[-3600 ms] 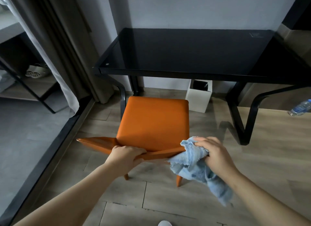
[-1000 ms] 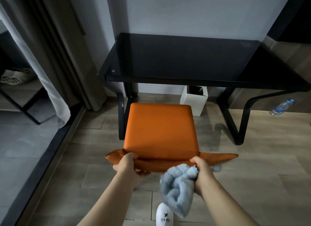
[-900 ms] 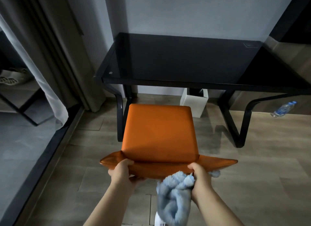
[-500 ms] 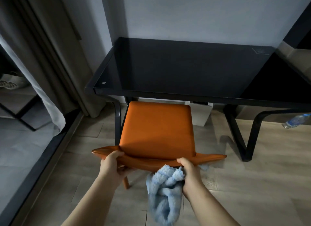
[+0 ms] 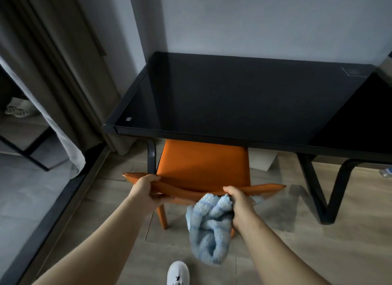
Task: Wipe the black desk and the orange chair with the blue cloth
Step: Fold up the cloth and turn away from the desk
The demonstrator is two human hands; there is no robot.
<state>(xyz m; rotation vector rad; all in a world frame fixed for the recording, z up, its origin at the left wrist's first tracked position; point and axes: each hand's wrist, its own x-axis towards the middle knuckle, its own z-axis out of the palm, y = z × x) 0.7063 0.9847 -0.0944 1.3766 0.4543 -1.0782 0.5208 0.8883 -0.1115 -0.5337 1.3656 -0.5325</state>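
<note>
I'm gripping the chair by its near edge with left hand and right hand, the right also clutching the cloth. The seat is lying partly under the desk; I'm likely tucking it in, needing a straight push.

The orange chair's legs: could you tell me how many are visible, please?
2: one orange leg stands below the left hand; another peeks out behind the fluffy blue cloth. Others may be hidden under the orange seat.
</note>
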